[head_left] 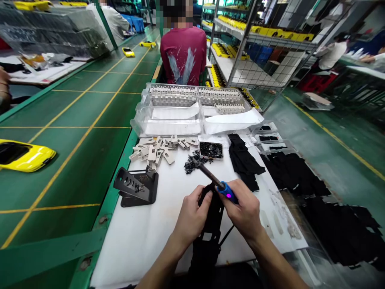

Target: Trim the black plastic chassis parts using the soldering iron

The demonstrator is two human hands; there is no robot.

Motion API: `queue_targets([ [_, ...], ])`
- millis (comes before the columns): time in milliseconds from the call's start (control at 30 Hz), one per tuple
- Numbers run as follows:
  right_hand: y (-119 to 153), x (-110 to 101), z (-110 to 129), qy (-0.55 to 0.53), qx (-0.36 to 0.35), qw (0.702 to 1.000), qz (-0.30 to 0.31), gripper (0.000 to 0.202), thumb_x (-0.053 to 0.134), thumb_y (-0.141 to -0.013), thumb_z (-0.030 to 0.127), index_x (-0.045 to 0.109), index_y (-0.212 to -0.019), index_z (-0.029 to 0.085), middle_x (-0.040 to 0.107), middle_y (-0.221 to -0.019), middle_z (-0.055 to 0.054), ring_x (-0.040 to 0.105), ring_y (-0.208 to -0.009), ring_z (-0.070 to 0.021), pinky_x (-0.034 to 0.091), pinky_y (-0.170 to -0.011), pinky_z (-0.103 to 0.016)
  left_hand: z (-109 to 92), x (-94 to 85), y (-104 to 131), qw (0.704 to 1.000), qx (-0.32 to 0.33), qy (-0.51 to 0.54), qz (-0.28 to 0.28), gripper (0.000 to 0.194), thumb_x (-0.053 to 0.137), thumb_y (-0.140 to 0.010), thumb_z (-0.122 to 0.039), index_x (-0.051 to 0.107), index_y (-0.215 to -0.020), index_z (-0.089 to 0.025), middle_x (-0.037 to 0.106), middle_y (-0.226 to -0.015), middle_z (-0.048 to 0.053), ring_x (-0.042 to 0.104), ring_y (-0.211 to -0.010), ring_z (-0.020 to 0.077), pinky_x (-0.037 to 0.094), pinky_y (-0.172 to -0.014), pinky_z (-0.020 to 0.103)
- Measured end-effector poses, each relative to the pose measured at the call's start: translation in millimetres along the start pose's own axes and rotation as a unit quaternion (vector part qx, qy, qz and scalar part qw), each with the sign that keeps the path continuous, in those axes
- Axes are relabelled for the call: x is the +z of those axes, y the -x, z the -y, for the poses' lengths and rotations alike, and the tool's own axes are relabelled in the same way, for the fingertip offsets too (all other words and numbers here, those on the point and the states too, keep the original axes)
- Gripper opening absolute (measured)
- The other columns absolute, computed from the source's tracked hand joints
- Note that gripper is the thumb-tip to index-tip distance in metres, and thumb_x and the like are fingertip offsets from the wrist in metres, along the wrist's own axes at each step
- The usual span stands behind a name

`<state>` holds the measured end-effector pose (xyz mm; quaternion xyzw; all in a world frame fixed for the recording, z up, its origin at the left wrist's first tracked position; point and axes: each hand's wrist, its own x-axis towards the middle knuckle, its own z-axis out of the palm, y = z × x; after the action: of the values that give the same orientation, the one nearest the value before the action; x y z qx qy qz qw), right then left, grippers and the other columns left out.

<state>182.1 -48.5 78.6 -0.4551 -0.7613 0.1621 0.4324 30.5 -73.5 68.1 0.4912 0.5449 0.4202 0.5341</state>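
My left hand (192, 210) is closed around the upper end of a long, flat black plastic part (213, 220) with cut-outs, which looks like a toy car chassis. In my right hand (246, 210) is the blue handle of a soldering iron (226, 192), with its metal shaft pointing up and to the left. The iron's tip is raised over the table near loose small black pieces (190, 165). Part of the chassis's upper end is hidden by my fingers. To the left stands a black metal iron stand (134, 186) with holes in its sloping plate.
Light grey plastic parts (155, 151) lie beyond the stand. A small box of black pieces (211, 151), black flat parts (244, 160) and clear trays (173, 127) sit further back. Yellow car bodies (27, 154) rest on the green conveyor (78, 168). A person in red (184, 52) sits ahead.
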Motion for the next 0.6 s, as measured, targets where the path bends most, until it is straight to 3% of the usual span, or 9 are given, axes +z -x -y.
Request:
queue_targets([
  [100,-6.5,-11.2,0.9,-0.019,0.081,0.996,-0.021,0.010,0.058,-0.090,0.024,0.061,-0.081,0.020,0.057,-0.078,-0.002,0.055,-0.072,-0.0156,0.044,-0.067,-0.028,0.8,-2.5,3.8,0.991,-0.060,0.117,0.030,0.029,0.055,-0.090,-0.045,0.061,-0.090,-0.017,0.061,-0.076,0.001,0.055,-0.069,0.0139,0.041,-0.060,0.023],
  [167,-7.8,-16.0,-1.4,-0.062,0.160,0.985,0.003,0.021,0.059,-0.090,0.035,0.060,-0.075,0.020,0.055,-0.068,0.000,0.053,-0.062,-0.0142,0.044,-0.060,-0.027,0.6,-3.8,6.9,0.978,-0.107,0.177,0.039,0.034,0.059,-0.087,-0.048,0.063,-0.093,-0.015,0.065,-0.077,0.003,0.059,-0.068,0.0147,0.044,-0.060,0.023],
  [333,-1.3,-23.7,-13.7,-0.196,0.315,0.928,0.031,0.033,0.058,-0.086,0.053,0.058,-0.084,0.020,0.056,-0.059,0.003,0.045,-0.041,-0.0101,0.037,-0.042,-0.024,3.5,-4.8,15.0,0.955,-0.193,0.223,0.032,0.043,0.061,-0.083,-0.054,0.067,-0.089,-0.012,0.070,-0.071,0.008,0.063,-0.059,0.0166,0.047,-0.054,0.025],
  [433,4.9,-28.9,-26.3,-0.185,0.329,0.924,0.061,0.036,0.057,-0.086,0.056,0.056,-0.083,0.020,0.050,-0.056,0.005,0.045,-0.043,-0.0107,0.036,-0.042,-0.024,8.3,-5.8,15.4,0.951,-0.198,0.236,0.000,0.042,0.062,-0.083,-0.052,0.067,-0.086,-0.011,0.071,-0.072,0.008,0.064,-0.060,0.0163,0.048,-0.055,0.024],
  [500,8.6,-30.1,-36.4,-0.139,0.299,0.939,0.095,0.036,0.056,-0.087,0.055,0.055,-0.079,0.021,0.046,-0.057,0.005,0.044,-0.049,-0.0111,0.034,-0.046,-0.024,11.1,-8.5,11.2,0.942,-0.192,0.273,-0.035,0.037,0.066,-0.082,-0.048,0.066,-0.085,-0.011,0.071,-0.072,0.006,0.063,-0.060,0.0137,0.048,-0.055,0.022],
  [600,12.5,-24.8,-52.0,-0.069,0.231,0.961,0.137,0.039,0.054,-0.089,0.052,0.052,-0.068,0.020,0.043,-0.058,0.004,0.040,-0.054,-0.0115,0.031,-0.049,-0.024,14.3,-18.3,1.6,0.907,-0.193,0.372,-0.053,0.032,0.067,-0.082,-0.043,0.058,-0.071,-0.015,0.057,-0.052,-0.004,0.051,-0.041,0.0076,0.038,-0.041,0.017],
])
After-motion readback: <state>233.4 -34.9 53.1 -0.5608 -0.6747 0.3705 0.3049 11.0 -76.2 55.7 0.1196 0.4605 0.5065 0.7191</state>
